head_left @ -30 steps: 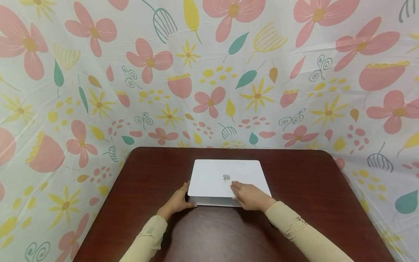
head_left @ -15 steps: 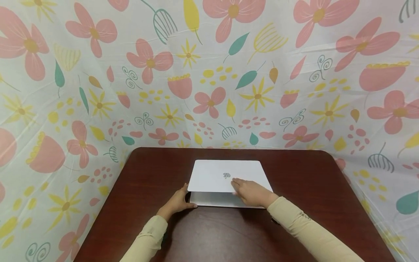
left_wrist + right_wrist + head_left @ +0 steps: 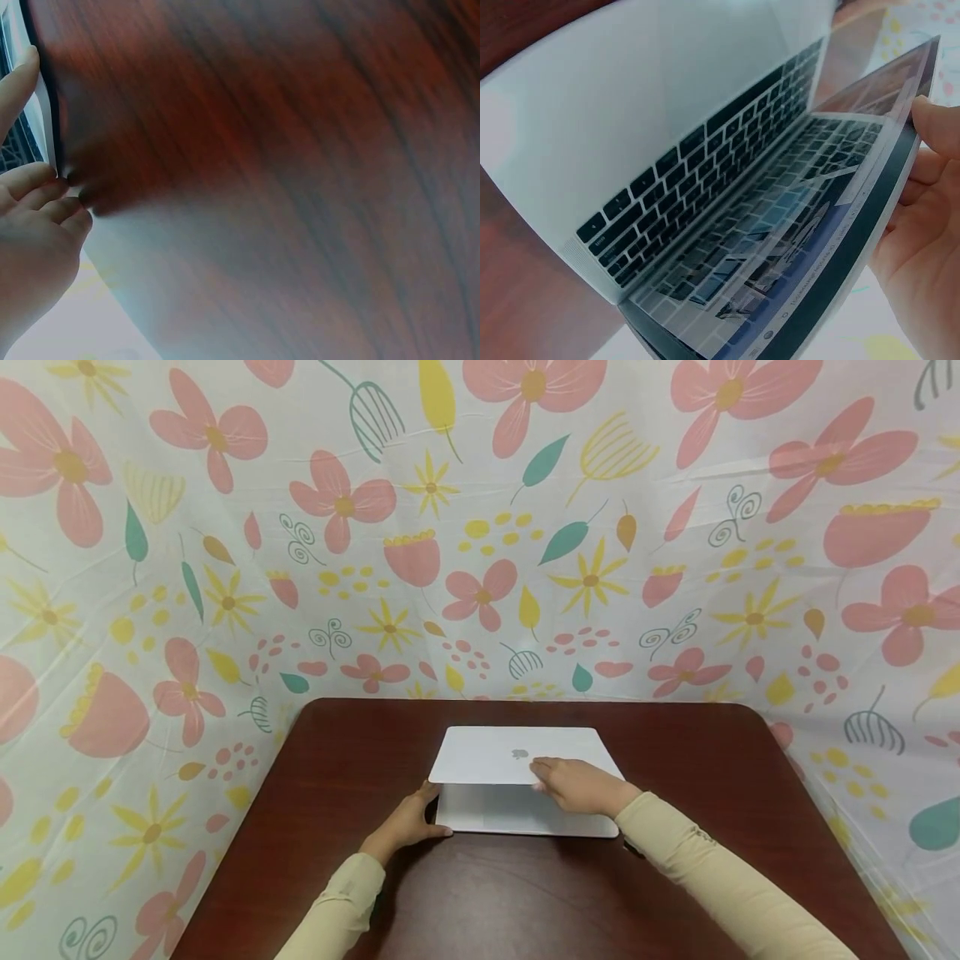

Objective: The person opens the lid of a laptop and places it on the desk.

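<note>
A silver laptop (image 3: 480, 753) with an apple logo on its lid lies partly open at the middle of the table, hinge to the far side. My right hand (image 3: 581, 787) pinches the raised lid's front edge; in the right wrist view the thumb lies on the screen side, fingers behind. That view also shows the black keyboard (image 3: 705, 169) and the lit screen (image 3: 780, 259). At the base's front left corner, my left hand (image 3: 408, 820) holds the edge, thumb in front and fingers along the side. In the left wrist view its fingertips touch the laptop's rim.
The dark red-brown wooden table (image 3: 360, 739) has rounded far corners. Behind and beside it hangs a white curtain (image 3: 480, 527) printed with pink, yellow and green flowers. A small dark object (image 3: 633, 852) shows under the right wrist.
The laptop's lid has tilted upward, uncovering more of the base. My right hand has risen with its edge. The left hand stays at the base's corner.
</note>
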`<act>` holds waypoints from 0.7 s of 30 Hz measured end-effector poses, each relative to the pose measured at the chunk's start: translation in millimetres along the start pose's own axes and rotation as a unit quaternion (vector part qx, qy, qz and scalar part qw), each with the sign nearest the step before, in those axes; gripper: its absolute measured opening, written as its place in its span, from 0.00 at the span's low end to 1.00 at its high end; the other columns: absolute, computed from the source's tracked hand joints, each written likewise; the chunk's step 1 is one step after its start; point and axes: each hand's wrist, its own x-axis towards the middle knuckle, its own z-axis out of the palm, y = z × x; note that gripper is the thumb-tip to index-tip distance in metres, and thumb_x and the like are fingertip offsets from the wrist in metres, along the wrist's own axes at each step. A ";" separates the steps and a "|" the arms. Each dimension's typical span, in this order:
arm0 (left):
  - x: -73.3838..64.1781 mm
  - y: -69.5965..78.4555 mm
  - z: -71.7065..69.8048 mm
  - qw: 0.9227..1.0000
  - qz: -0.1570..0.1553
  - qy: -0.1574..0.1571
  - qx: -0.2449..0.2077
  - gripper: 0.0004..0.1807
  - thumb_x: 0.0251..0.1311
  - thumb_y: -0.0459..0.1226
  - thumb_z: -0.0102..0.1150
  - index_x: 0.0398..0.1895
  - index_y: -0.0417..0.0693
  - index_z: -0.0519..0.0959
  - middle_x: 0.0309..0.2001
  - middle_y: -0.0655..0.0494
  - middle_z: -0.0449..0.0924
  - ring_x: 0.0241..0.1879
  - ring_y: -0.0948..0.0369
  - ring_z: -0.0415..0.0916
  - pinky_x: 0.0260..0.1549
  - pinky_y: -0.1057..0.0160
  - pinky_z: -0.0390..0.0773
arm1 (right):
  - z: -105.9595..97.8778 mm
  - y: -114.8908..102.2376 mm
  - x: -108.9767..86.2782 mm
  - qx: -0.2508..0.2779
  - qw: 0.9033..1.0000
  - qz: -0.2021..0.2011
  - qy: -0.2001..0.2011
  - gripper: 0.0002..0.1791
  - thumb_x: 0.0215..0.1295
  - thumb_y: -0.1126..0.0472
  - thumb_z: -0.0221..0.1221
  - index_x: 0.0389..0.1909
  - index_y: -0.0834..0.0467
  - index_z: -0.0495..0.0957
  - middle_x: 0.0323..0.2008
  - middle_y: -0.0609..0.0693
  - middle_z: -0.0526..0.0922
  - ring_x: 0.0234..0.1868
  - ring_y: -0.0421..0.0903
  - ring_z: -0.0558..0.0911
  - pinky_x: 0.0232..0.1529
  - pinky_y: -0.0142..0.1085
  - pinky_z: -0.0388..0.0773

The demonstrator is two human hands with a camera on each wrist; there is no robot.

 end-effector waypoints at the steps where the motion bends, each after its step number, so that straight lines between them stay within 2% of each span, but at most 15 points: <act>1: -0.3 0.3 0.0 1.000 0.002 0.001 0.002 0.50 0.47 0.46 0.75 0.69 0.30 0.61 0.70 0.35 0.56 0.71 0.42 0.49 0.64 0.45 0.61 | -1.8 1.0 0.8 0.007 1.000 0.002 -0.004 0.20 0.73 0.59 0.50 0.55 0.73 0.73 0.54 0.68 0.77 0.56 0.60 0.78 0.55 0.49 0.74; 3: -0.2 0.2 0.8 1.000 0.007 0.004 0.005 0.50 0.47 0.46 0.75 0.69 0.31 0.61 0.71 0.38 0.56 0.71 0.42 0.50 0.64 0.44 0.61 | -6.0 2.6 2.4 0.024 0.999 0.015 -0.020 0.21 0.74 0.58 0.49 0.56 0.72 0.72 0.55 0.67 0.77 0.58 0.59 0.76 0.57 0.49 0.73; 5: 0.0 0.5 1.7 1.000 0.005 0.005 0.007 0.50 0.47 0.46 0.75 0.69 0.32 0.61 0.72 0.39 0.55 0.72 0.42 0.49 0.64 0.43 0.61 | -10.6 4.3 4.4 0.041 0.998 0.027 -0.030 0.19 0.74 0.58 0.48 0.54 0.70 0.74 0.53 0.63 0.78 0.56 0.56 0.78 0.57 0.48 0.73; 7: -0.4 1.4 2.1 1.000 0.000 0.005 0.007 0.50 0.46 0.46 0.75 0.70 0.33 0.61 0.72 0.41 0.55 0.72 0.42 0.49 0.64 0.43 0.60 | -15.1 5.6 6.8 0.060 0.997 0.034 -0.034 0.15 0.74 0.58 0.48 0.46 0.66 0.75 0.44 0.57 0.81 0.47 0.51 0.81 0.52 0.45 0.76; 9: -0.2 2.1 1.9 1.000 -0.003 0.005 0.008 0.50 0.46 0.46 0.75 0.70 0.34 0.61 0.72 0.41 0.55 0.72 0.42 0.49 0.63 0.42 0.61 | -18.9 7.3 9.2 0.075 0.996 0.037 -0.035 0.11 0.74 0.59 0.48 0.38 0.62 0.75 0.35 0.52 0.78 0.37 0.46 0.78 0.44 0.42 0.75; 10: -0.2 2.5 1.7 1.000 -0.006 0.005 0.009 0.50 0.46 0.46 0.75 0.70 0.34 0.61 0.72 0.41 0.55 0.72 0.42 0.49 0.63 0.42 0.61 | -20.3 8.6 10.3 0.082 0.995 0.037 -0.032 0.09 0.74 0.59 0.49 0.37 0.60 0.74 0.34 0.50 0.77 0.35 0.44 0.76 0.42 0.41 0.75; 12: 0.1 2.8 1.1 1.000 -0.007 0.005 0.009 0.50 0.46 0.46 0.76 0.70 0.35 0.61 0.72 0.41 0.55 0.72 0.43 0.49 0.63 0.43 0.61 | -23.2 10.8 11.9 0.093 0.994 0.042 -0.031 0.09 0.74 0.59 0.49 0.38 0.59 0.75 0.35 0.49 0.78 0.36 0.44 0.77 0.42 0.41 0.75; 15: 1.1 2.5 0.9 1.000 -0.007 0.004 0.009 0.50 0.46 0.46 0.75 0.70 0.35 0.61 0.73 0.43 0.55 0.72 0.44 0.49 0.63 0.44 0.61 | -27.7 15.0 14.1 0.108 0.992 0.046 -0.037 0.13 0.75 0.58 0.48 0.43 0.63 0.77 0.40 0.54 0.80 0.41 0.48 0.80 0.47 0.44 0.76; 17: 1.4 2.4 0.7 1.000 -0.006 0.003 0.009 0.50 0.46 0.46 0.75 0.70 0.35 0.61 0.72 0.43 0.55 0.72 0.44 0.49 0.63 0.44 0.62 | -31.1 17.9 15.7 0.112 0.992 0.050 -0.036 0.16 0.75 0.58 0.48 0.48 0.65 0.78 0.45 0.57 0.81 0.48 0.51 0.80 0.51 0.46 0.76; 18: 1.6 2.3 0.7 1.000 -0.006 0.003 0.009 0.50 0.46 0.46 0.75 0.70 0.35 0.61 0.72 0.43 0.56 0.72 0.44 0.49 0.63 0.44 0.62 | -33.0 19.5 16.8 0.118 0.991 0.051 -0.039 0.17 0.75 0.58 0.47 0.49 0.66 0.78 0.43 0.58 0.82 0.46 0.52 0.80 0.50 0.47 0.76; 21: 1.7 2.3 0.5 1.000 -0.006 0.001 0.009 0.50 0.46 0.46 0.75 0.70 0.35 0.61 0.72 0.43 0.56 0.72 0.44 0.49 0.64 0.44 0.62 | -39.6 24.3 19.2 0.134 0.988 0.064 -0.046 0.21 0.76 0.56 0.46 0.55 0.68 0.76 0.48 0.59 0.82 0.51 0.54 0.80 0.54 0.48 0.75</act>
